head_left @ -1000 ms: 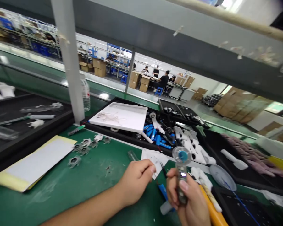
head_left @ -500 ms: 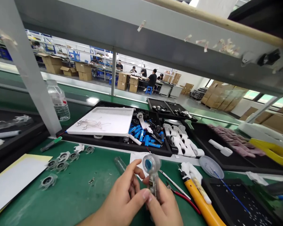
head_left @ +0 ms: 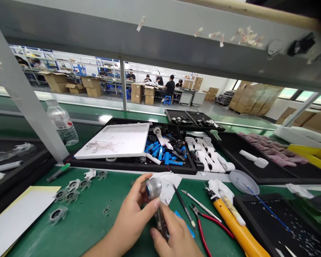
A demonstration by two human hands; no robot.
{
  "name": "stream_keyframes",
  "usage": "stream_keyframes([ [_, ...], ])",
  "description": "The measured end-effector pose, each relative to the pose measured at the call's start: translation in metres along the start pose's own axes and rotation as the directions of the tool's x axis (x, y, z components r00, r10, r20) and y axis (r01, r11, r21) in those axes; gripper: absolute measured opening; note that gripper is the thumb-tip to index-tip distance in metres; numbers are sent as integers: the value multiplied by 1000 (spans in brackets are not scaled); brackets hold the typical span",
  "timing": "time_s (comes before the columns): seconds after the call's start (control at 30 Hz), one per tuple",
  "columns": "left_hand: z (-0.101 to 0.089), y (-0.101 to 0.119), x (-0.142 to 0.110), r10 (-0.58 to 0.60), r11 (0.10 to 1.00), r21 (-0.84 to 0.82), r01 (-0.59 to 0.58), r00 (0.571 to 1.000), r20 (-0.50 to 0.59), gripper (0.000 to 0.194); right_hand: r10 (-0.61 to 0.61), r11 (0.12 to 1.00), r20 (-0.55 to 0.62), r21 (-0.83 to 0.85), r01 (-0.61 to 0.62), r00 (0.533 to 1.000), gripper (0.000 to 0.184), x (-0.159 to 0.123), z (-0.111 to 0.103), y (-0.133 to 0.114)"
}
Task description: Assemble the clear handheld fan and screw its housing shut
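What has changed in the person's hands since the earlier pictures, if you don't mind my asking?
The small handheld fan has been rotated, so its blue hub no longer shows. The left hand and right hand still grip it. The black tray of blue parts stayed put.

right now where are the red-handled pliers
The red-handled pliers lie on the green mat in the head view, between the right hand and the yellow-handled tool.

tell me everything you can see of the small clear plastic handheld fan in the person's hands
The small clear plastic handheld fan has a round, glossy head above a narrow handle with dark parts inside. It is tilted, head upward, held above the green work mat. The left hand wraps the head's side with its fingers, while the right hand grips the handle, hiding its lower end.
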State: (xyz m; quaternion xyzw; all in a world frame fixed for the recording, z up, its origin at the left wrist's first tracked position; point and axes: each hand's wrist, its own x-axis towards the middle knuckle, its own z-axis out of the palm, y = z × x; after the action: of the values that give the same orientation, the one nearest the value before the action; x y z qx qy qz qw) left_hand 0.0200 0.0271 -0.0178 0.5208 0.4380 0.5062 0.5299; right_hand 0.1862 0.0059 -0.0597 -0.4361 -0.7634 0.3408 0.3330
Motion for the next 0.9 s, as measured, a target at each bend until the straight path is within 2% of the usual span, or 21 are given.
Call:
stream_keyframes([
  [0.07, -1, 2, 2, -48, 997, -62, 50, 999, 23, 70, 25, 999, -5, 43, -25, 1000, 64, 1, -1, -1],
  [0.17, -6, 12, 4, -83, 992, -93, 80, 996, -24, 74, 95, 983, 2, 157, -94, 995, 61, 1, -7, -1],
  [0.27, -13, 26, 7, -71, 989, -135, 58, 993, -92, 69, 194, 912, 57, 358, -201, 979, 43, 3, -17, 0],
  [0.37, -19, 37, 12, -71, 971, -235, 41, 990, -120, 58, 303, 829, 198, 427, -361, 932, 23, 6, -30, -1],
  [0.47, -23, 42, 17, -84, 952, -305, 41, 988, -128, 54, 400, 757, 245, 455, -468, 883, 32, 8, -44, -7],
  [0.53, -23, 42, 19, -101, 943, -328, 59, 988, -113, 55, 400, 703, 202, 558, -441, 894, 38, 9, -52, -13],
  [0.6, -22, 43, 19, -134, 927, -362, 95, 987, -85, 58, 351, 643, 165, 673, -365, 922, 35, 9, -56, -18],
  [0.67, -20, 43, 18, -174, 902, -408, 139, 983, -51, 62, 290, 580, 153, 757, -301, 945, 39, 9, -57, -22],
  [0.73, -16, 44, 16, -207, 874, -452, 177, 978, -18, 68, 255, 538, 173, 793, -288, 951, 46, 9, -55, -25],
  [0.9, -9, 39, 9, -255, 812, -527, 253, 964, 69, 74, 232, 554, 224, 770, -318, 947, 51, 8, -44, -27],
])
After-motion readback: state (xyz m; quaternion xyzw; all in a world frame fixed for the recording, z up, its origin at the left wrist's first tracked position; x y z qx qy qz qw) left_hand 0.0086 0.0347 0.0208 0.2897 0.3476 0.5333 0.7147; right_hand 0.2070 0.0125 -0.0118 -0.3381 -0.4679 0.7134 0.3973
